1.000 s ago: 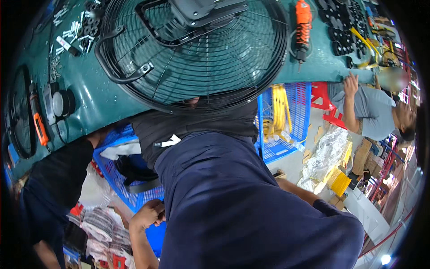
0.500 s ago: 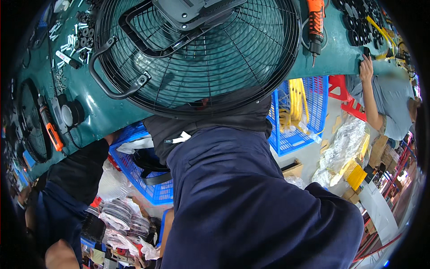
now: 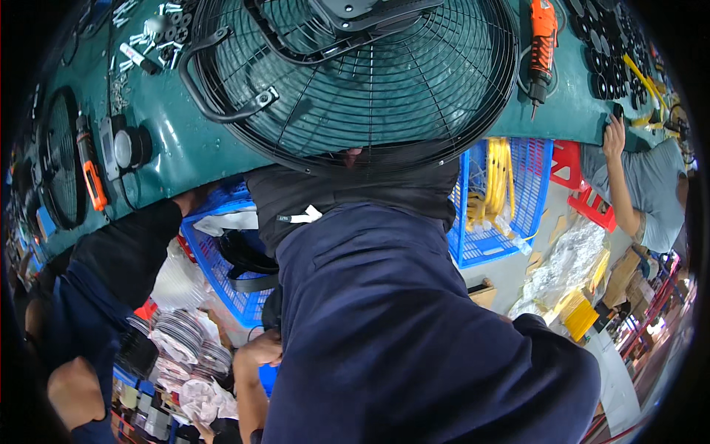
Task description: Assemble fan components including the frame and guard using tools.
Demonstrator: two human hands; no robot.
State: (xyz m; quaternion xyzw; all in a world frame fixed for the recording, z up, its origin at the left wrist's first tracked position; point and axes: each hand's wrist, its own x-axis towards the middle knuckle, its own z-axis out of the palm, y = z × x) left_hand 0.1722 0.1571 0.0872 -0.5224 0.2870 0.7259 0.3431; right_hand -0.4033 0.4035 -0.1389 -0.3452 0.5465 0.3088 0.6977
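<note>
A large round black fan [image 3: 414, 96] with a wire guard, a curved side handle [image 3: 222, 111] and a dark housing [image 3: 362, 15] lies on the green tabletop [image 3: 174, 155], its near rim over my lap. Under that rim a small patch of skin [image 3: 353, 156] shows through the wires. It may be part of one of my hands; which one, and how its fingers lie, is hidden. Beside my body at lower left, a bare forearm and a hand [image 3: 260, 348] with bent fingers come up from below, next to something black. Whose hand this is, I cannot tell.
Electric screwdrivers lie right [image 3: 542, 52] and left [image 3: 90, 166] of the fan. Screws [image 3: 159, 33], a marker [image 3: 138, 58] and black round parts [image 3: 610, 52] are on the table. Blue crates [image 3: 248, 307] stand below. Co-workers are at left [image 3: 122, 259] and right [image 3: 643, 185].
The view has shifted, so the fan and tabletop things sit farther right. At lower left, the hand beside my body has come into sight where only a strip of arm showed. The fan looks still.
</note>
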